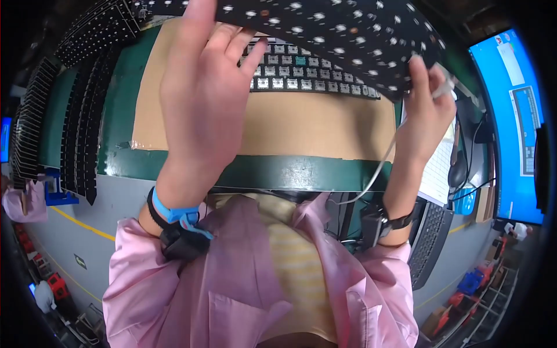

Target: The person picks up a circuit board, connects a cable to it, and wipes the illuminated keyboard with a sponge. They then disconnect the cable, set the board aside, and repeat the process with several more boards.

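Note:
A black circuit board [331,35] dotted with white points is raised and tilted over the far side of the table. My left hand [203,98] is closed on its left part, the thumb in front and the fingers partly behind. At the board's lower right corner, my right hand [428,110] pinches the edge. A thin white cable [380,168] runs down beside my right hand; I cannot tell whether the fingers hold it too. Beneath the raised board lies a keyboard plate [301,72] with rows of clear switches and one teal one, its far part hidden. It rests on a brown cardboard sheet [307,124].
Slotted black racks [75,122] and more dotted black boards [98,35] stand at left on the green table [290,173]. On the right are a lit monitor [507,110], a printed sheet [436,171], a mouse [458,171] and a black keyboard [432,240].

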A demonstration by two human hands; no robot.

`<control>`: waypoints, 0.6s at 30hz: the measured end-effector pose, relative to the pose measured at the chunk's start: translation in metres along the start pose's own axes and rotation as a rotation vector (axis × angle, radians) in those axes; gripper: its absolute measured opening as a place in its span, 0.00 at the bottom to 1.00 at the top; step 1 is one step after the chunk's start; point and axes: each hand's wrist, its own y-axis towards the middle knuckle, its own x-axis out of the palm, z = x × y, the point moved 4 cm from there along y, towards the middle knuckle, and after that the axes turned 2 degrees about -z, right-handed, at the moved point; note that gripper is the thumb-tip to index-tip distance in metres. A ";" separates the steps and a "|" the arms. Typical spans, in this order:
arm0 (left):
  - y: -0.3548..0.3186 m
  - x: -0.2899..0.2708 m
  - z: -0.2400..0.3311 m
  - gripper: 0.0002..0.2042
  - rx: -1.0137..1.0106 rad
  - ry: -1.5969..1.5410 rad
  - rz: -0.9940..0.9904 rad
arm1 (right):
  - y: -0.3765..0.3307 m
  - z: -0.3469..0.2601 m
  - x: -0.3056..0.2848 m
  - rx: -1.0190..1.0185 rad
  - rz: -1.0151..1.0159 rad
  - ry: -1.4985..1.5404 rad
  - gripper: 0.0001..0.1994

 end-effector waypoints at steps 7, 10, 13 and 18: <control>-0.019 -0.036 -0.023 0.21 -0.442 0.056 -0.051 | 0.054 0.060 0.004 0.222 -0.327 -0.280 0.18; -0.020 -0.046 -0.018 0.20 -0.718 0.084 -0.157 | 0.050 0.070 0.010 0.278 -0.389 -0.495 0.19; -0.017 -0.039 -0.008 0.20 -1.031 0.051 -0.344 | 0.047 0.081 0.018 0.234 -0.416 -0.689 0.20; 0.026 -0.017 -0.001 0.30 -0.107 1.567 -1.001 | 0.039 0.079 0.017 0.095 -0.359 -0.857 0.21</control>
